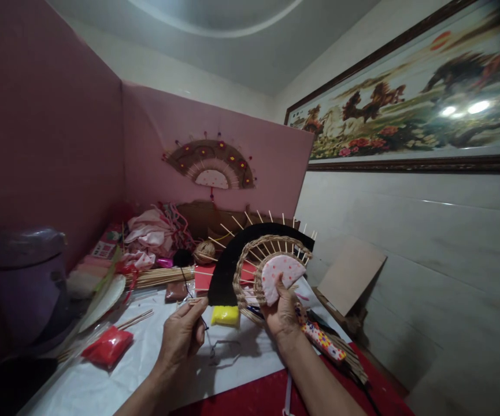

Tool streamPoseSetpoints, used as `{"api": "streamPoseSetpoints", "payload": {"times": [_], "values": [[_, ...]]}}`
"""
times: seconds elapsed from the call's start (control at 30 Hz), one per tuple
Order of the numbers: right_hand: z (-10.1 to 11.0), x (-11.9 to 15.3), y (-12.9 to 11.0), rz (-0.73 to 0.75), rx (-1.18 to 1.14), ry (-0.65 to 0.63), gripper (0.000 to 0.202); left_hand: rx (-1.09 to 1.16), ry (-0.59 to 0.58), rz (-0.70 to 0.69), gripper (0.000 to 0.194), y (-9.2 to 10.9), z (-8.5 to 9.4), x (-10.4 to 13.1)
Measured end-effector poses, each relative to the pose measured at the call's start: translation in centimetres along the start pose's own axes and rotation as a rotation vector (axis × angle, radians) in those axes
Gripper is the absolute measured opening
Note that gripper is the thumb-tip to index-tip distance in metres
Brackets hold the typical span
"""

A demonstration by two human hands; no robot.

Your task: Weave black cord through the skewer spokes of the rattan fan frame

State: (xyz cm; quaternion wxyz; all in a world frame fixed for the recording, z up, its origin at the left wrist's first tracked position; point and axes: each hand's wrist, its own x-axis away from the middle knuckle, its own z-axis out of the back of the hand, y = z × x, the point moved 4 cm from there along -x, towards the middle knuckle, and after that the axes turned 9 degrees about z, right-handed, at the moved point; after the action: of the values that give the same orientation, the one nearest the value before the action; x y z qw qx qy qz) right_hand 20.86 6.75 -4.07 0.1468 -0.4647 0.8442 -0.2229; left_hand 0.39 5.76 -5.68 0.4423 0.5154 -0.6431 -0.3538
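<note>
Head view, looking forward and down over a cluttered work table (pixel 102 387) covered in white sheeting, with a red cloth (pixel 271 396) at the near edge.

I see my right hand (pixel 282 315) raised above the table, fingers closed around the base of a half-made fan (pixel 258 260). The thumb presses on the front of it. The fan stands upright, facing me, above the middle of the table. It is a half circle built in layers. At the centre sits a small pink half disc (pixel 282 274) with white dots. Around that runs an arc of pale woven wicker. Thin wooden sticks spread outward from the centre like rays, and their tips poke past the top edge. A broad black band covers the left and top of the outer arc.

My left hand (pixel 184 332) is lower and to the left, fingers pinched shut on a thin dark strand; I cannot tell what the strand is. It sits just beside the black band's lower end.

Just below the fan lies a yellow block (pixel 226 315). A red packet (pixel 108 346) lies at the left with loose sticks (pixel 134 319) near it. Farther back are a ball of twine (pixel 205 251), a bundle of reeds (pixel 163 277) and pink cloth (pixel 150 231).

A finished fan (pixel 210 164) hangs on the pink board (pixel 271 162) behind. A framed painting (pixel 414 104) of horses fills the right wall.
</note>
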Motion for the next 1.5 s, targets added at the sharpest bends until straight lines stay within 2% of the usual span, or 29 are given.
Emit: {"api": "streamPoseSetpoints", "payload": {"times": [0.2,0.43,0.7,0.8,0.87,1.0,1.1,1.17,1.27,1.4,1.5], "values": [[0.1,-0.1,-0.4,0.08,0.028,0.064,0.034,0.027,-0.012,0.01,0.041,-0.3,-0.1,-0.3],[0.4,-0.5,-0.3,0.062,-0.017,0.074,0.037,0.058,-0.083,0.02,0.038,-0.5,0.0,-0.8],[0.6,-1.0,-0.3,0.075,-0.01,0.04,0.039,-0.09,0.015,0.021,0.042,0.4,0.0,0.0],[0.5,-1.0,-0.5,0.083,0.006,0.017,0.037,-0.223,0.05,-0.087,0.035,1.0,0.2,0.0],[0.4,-1.0,-0.6,0.083,0.038,0.016,0.035,-0.39,0.088,-0.233,0.026,1.8,0.5,0.1],[0.5,-1.0,-0.9,0.094,0.059,0.041,0.035,-0.873,0.274,-0.591,0.015,3.8,0.8,1.0],[0.5,-1.1,-1.1,0.091,0.061,0.04,0.032,-1.122,0.305,-0.791,0.017,4.9,0.7,1.5],[0.4,-1.0,-1.3,0.089,0.064,0.039,0.029,-1.176,0.311,-0.812,0.018,5.2,0.9,1.4],[0.3,-0.8,-1.5,0.067,0.06,0.068,0.027,-1.143,0.319,-0.793,0.019,5.6,1.4,0.9],[0.2,-0.6,-1.6,0.024,0.043,0.103,0.026,-1.014,0.296,-0.748,0.019,5.7,1.8,0.4],[0.3,-0.7,-1.6,0.031,0.035,0.09,0.028,-0.865,0.234,-0.664,0.022,5.5,1.8,0.2]]}}
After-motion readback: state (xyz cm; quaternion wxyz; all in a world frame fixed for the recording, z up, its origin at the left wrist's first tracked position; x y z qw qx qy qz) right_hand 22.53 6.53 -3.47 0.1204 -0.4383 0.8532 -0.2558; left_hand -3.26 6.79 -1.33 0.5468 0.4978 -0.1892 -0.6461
